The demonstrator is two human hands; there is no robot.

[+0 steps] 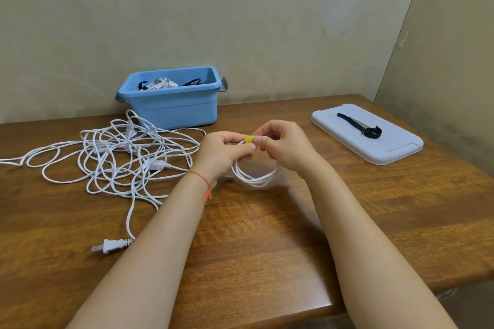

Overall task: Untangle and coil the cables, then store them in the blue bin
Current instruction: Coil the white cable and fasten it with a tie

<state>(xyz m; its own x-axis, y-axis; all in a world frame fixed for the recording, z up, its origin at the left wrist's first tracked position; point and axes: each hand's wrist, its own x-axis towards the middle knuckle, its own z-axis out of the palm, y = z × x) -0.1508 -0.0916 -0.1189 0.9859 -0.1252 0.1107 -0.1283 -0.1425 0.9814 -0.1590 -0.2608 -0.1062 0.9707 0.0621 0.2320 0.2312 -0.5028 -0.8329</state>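
My left hand [223,151] and my right hand [282,145] meet above the table's middle, both pinching a small coiled white cable [256,177] at its top. A yellow strap [249,139] wraps the coil between my fingertips. The coil's loops hang below my hands. A large tangled white cable [120,157] sprawls on the table to the left, its plug [111,245] lying near the front. The blue bin [171,107] stands at the back by the wall, with coiled white and black cables inside.
A white bin lid [374,147] lies on the table at the right, with a black strap [361,125] on it. The wooden table [267,235] ends at a wall behind and at the right. Its front edge shows at lower right.
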